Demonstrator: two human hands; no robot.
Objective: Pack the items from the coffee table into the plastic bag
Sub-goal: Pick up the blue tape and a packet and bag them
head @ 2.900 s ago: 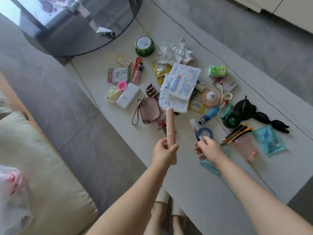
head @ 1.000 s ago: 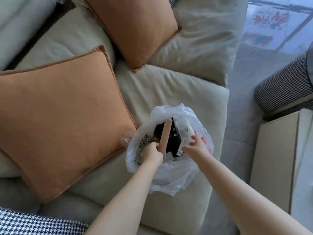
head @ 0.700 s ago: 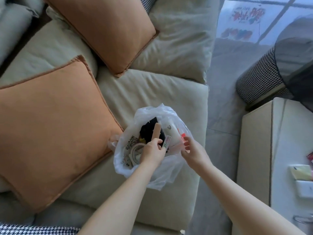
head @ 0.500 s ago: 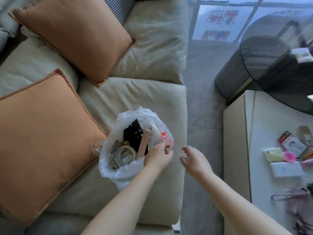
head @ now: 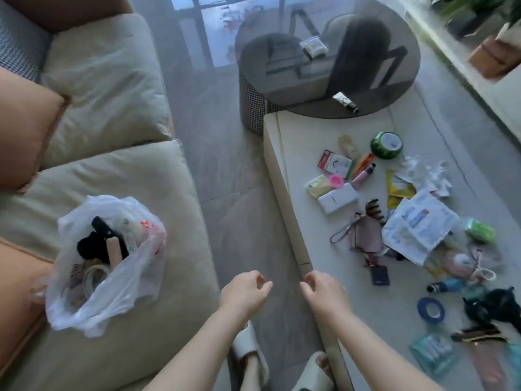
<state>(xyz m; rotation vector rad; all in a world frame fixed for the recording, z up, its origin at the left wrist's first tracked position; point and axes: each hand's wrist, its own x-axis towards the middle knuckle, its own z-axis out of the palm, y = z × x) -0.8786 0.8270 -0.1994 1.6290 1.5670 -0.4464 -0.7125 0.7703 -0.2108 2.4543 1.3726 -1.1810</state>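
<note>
- Head view: the plastic bag point(head: 107, 263) is seen standing on the sofa seat point(head: 180, 221), its mouth gaping upward, presumably so that items can be dropped in with no hand needed to hold it.
- A pink ribbed tube point(head: 114, 253) is seen inside the bag, propped with its long axis steeply upright and its upper end toward the bag's mouth; a roll of pale tape point(head: 94, 275) and dark items lie beside it.
- The left hand point(head: 244, 290) and the right hand point(head: 324, 292) are held over the floor between sofa and coffee table point(head: 296, 136); the fingers of both are loosely curled and nothing is gripped.
- The hands are judged to be free for the next pick, since many items remain on the table.
- Nearest the right hand, a small dark card case point(head: 380, 275) lies flat, and a blue tape ring point(head: 430, 310) lies flat with its hole upward.
- A white power bank point(head: 337, 201) lies with its long axis slanting toward the table's far right.
- Items at the right edge are blurred and cannot be told apart with certainty.
</note>
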